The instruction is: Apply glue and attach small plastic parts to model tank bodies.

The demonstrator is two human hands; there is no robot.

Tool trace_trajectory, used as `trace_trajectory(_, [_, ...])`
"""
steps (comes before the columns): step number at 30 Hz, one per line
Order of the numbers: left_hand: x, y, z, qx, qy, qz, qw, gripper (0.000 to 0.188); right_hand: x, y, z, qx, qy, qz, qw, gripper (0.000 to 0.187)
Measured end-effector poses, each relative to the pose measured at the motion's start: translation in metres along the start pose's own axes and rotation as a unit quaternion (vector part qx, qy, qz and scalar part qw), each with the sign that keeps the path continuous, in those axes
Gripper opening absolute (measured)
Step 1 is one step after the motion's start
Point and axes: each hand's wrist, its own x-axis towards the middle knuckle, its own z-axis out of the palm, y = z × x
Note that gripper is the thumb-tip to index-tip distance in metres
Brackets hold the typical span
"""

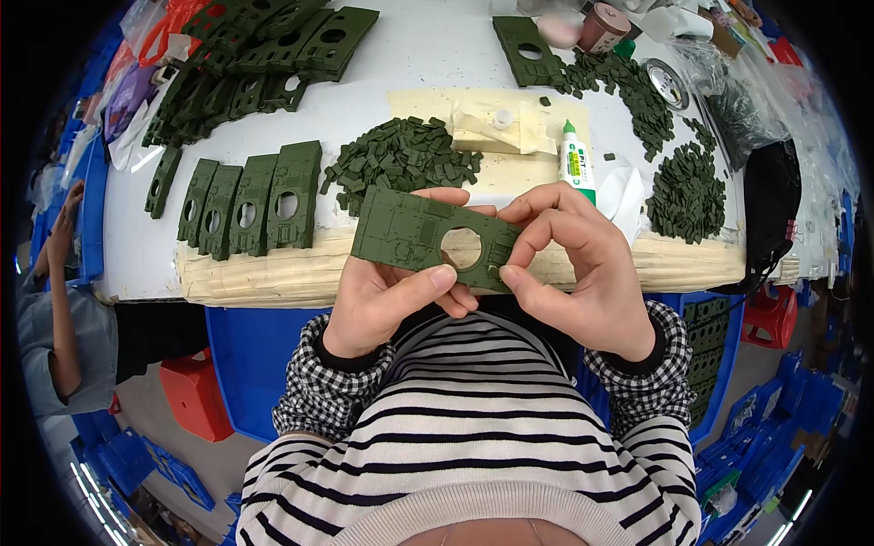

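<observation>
Striped top (473,409): filling the near middle, below both hands.

Green panel (405,229): being held above the table's near edge, sloping down toward its right end, its round hole sitting right of its middle.

Left hand (387,296): clamping the panel, thumb pressing on the near edge beside the hole, fingers spreading behind, with some tips showing past the far and near edges.

Right hand (583,264): reaching in from the right, wrist bending inward, thumb and curling fingers touching the panel's right end; whether they are gripping the panel or a tiny piece, I cannot tell.

Checked sleeves (332,378): covering both forearms, which are angling up from the near side, elbows standing wide.

Chip pile (401,155): lying just beyond the panel, small and green.

Glue bottle (574,155): lying beyond the right hand, its green tip pointing far, near a cream block (501,132).

Panel row (293,196): standing left of the chips, holes showing, with stacked panels (337,41) lying farther off.

Right-hand chips (687,193): heaping near the table's right side.

Padded edge (255,278): running along the near side of the white table (428,55).

Red stool (196,396): standing low at left, near a co-worker's arm (64,337).
</observation>
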Motion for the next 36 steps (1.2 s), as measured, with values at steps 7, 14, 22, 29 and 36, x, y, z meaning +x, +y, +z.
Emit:
trace_trajectory(7, [0.0, -0.001, 0.006, 0.022, 0.044, 0.002, 0.999, 0.064, 0.002, 0.0, -0.002, -0.012, -0.017, 0.0, 1.0, 0.011])
trace_trajectory(14, [-0.001, 0.0, 0.001, 0.019, 0.001, -0.012, 1.0, 0.057, 0.005, -0.002, -0.006, -0.025, -0.057, 0.01, 0.998, 0.012])
trace_trajectory(22, [0.0, -0.001, 0.002, -0.011, 0.004, -0.001, 1.0, 0.057, 0.005, -0.004, -0.013, -0.025, -0.056, -0.007, 0.998, 0.013])
trace_trajectory(29, [0.006, 0.004, 0.018, -0.014, 0.065, 0.022, 0.998, 0.065, -0.006, -0.006, -0.011, -0.19, 0.046, -0.149, 0.969, 0.04])
trace_trajectory(36, [0.007, 0.002, 0.018, -0.014, 0.047, 0.022, 0.999, 0.064, -0.01, 0.0, -0.008, -0.242, 0.058, -0.191, 0.949, 0.035])
